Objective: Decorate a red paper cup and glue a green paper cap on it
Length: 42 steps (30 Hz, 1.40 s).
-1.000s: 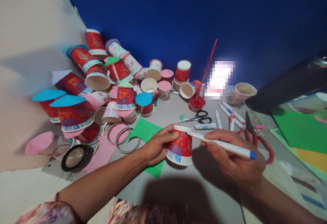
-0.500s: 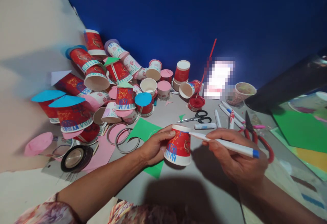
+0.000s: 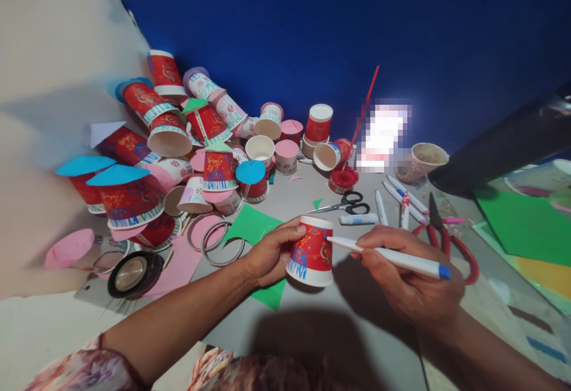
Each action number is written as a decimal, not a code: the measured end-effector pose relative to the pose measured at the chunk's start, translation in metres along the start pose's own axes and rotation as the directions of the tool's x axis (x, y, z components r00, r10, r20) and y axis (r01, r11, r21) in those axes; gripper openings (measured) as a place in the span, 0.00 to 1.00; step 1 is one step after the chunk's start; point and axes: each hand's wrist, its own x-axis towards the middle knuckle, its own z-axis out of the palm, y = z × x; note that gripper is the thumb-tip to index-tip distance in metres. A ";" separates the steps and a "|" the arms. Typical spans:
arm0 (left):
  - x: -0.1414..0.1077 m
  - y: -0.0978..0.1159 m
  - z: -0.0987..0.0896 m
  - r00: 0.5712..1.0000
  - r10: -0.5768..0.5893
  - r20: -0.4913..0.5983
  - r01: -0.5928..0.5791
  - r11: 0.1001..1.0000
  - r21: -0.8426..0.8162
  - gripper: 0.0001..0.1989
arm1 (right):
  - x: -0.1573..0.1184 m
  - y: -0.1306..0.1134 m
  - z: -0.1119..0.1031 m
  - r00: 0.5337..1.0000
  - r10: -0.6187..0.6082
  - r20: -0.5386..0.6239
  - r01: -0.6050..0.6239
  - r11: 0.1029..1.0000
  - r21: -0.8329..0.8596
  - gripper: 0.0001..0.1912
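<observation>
My left hand [image 3: 273, 255] grips a red paper cup [image 3: 312, 254] from its left side, thumb near the upper edge. The cup is upside down, its wide white rim at the bottom, with blue marks drawn on its red side and along that rim. Between the fingers of my right hand [image 3: 401, 278] is a white marker with a blue end [image 3: 397, 258]. The marker's tip is at the cup's upper right side. Under my left hand lies a green paper sheet [image 3: 254, 221].
Many decorated cups [image 3: 129, 200] are piled on the left. Beyond my hands lie black scissors [image 3: 352, 203], a glue stick [image 3: 358, 219] and several markers [image 3: 404, 194]. Red-handled pliers [image 3: 446, 242] are at right, near green sheets [image 3: 530, 230]. A tape roll [image 3: 134, 275] lies at left.
The marker's tip has moved slightly down and left on the cup's side, with my right hand following. My left hand keeps its hold on the cup.
</observation>
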 end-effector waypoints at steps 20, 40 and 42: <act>0.000 -0.004 0.002 0.999 0.031 -0.045 -0.031 1.000 0.006 0.21 | 0.001 -0.003 0.004 0.991 -0.132 0.034 0.132 0.991 0.009 0.08; 0.000 -0.001 0.004 0.999 0.037 -0.005 -0.036 0.999 0.012 0.23 | -0.006 0.002 0.001 0.998 -0.049 -0.037 0.050 0.998 0.027 0.09; 0.000 -0.002 0.004 0.999 0.036 -0.014 -0.036 0.999 0.022 0.24 | -0.006 0.001 0.002 0.998 -0.064 -0.016 0.065 0.997 0.029 0.09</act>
